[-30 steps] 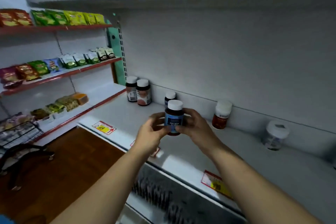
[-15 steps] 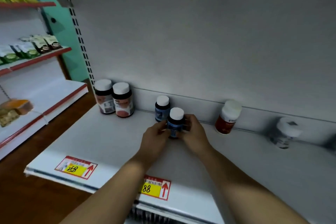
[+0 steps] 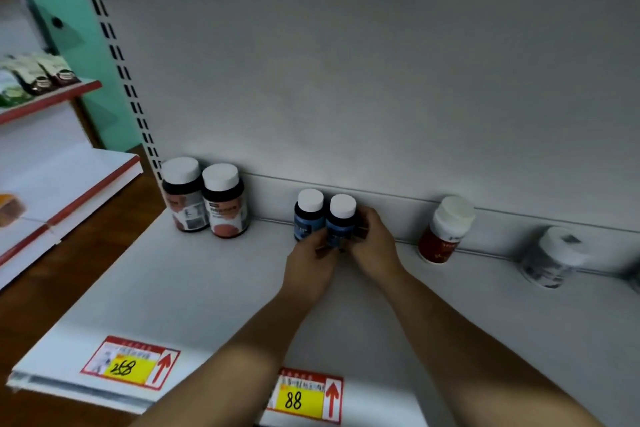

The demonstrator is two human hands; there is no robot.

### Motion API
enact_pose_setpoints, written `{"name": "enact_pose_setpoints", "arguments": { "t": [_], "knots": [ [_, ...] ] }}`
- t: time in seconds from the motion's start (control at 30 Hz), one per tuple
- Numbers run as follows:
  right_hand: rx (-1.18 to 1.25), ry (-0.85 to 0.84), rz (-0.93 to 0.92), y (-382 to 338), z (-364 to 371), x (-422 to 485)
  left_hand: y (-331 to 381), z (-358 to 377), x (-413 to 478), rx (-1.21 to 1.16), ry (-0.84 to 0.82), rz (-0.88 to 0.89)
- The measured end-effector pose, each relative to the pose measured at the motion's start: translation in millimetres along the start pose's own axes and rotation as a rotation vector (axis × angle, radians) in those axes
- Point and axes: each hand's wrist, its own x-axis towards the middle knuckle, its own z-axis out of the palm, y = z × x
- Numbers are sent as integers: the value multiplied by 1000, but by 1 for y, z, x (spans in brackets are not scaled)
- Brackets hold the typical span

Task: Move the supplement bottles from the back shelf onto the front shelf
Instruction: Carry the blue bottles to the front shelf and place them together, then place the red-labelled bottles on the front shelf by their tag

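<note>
A small blue bottle with a white cap (image 3: 341, 218) stands at the back of the white shelf (image 3: 194, 288), held between my left hand (image 3: 310, 262) and my right hand (image 3: 375, 250). Its twin, a second blue bottle (image 3: 308, 213), stands right beside it on the left, touching or nearly so. Two larger dark bottles with white caps (image 3: 183, 198) (image 3: 225, 204) stand at the far left of the back wall. A red bottle (image 3: 445, 230) and a clear jar (image 3: 550, 256) sit to the right, both looking tilted.
Price tags marked 258 (image 3: 130, 362) and 88 (image 3: 304, 393) are stuck on the shelf's front edge. To the left, red-edged shelves (image 3: 52, 99) carry snack packets. A wooden floor (image 3: 69, 253) lies between the two units. A slotted upright (image 3: 121, 73) runs up the left corner.
Both hands have carried the blue bottle away from me to the back of the shelf and set it beside its twin. The view has moved closer and tilted down.
</note>
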Motion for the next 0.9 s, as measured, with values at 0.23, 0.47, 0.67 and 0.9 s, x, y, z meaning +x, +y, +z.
{"name": "enact_pose_setpoints", "arguments": {
  "t": [0.23,0.47,0.67,0.9],
  "knots": [
    [50,11,-9,2,4,2,-5,-3,5,-31,-12,-12],
    [86,65,5,-6,-23,-24,10,-4,-11,-35,45,40],
    [194,269,-37,-19,-83,-71,64,36,-38,-151,-117,202],
    [230,576,-69,-2,-231,-147,138,155,-101,-258,-252,319]
  ]
}}
